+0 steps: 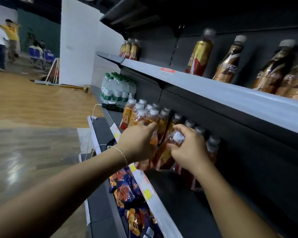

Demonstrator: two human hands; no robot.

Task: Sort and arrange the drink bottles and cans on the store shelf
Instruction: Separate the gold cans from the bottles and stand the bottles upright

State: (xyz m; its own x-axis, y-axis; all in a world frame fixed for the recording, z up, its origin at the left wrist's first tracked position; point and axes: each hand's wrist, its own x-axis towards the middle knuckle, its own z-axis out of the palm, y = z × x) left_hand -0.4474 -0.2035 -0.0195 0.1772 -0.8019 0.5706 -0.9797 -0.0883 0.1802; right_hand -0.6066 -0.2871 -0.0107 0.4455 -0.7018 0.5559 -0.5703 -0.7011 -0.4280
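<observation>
A: Your right hand [189, 152] grips one tea bottle [163, 158] at the neck, with the fingers curled round it just below the white cap. The bottle is tilted, cap toward you. Its base is low at the front of the middle shelf [179, 212].

B: Confirmed. Your left hand [138, 145] lies over a second bottle [143, 164] just beside the first. Its fingertips reach the shoulders of the upright tea bottles [141, 110] on the same shelf. The palm hides the contact, so you cannot tell whether these fingers close on anything.

A: More upright bottles of the same kind stand behind your right hand, against the dark back panel.

B: Surroundings: brown-labelled bottles [229, 60] stand on the upper shelf [213, 88]. Water bottles [113, 88] stand at the far end. Snack bags [127, 191] lie on the shelf below the bottles. A thin bracelet [120, 152] sits on your left wrist.
</observation>
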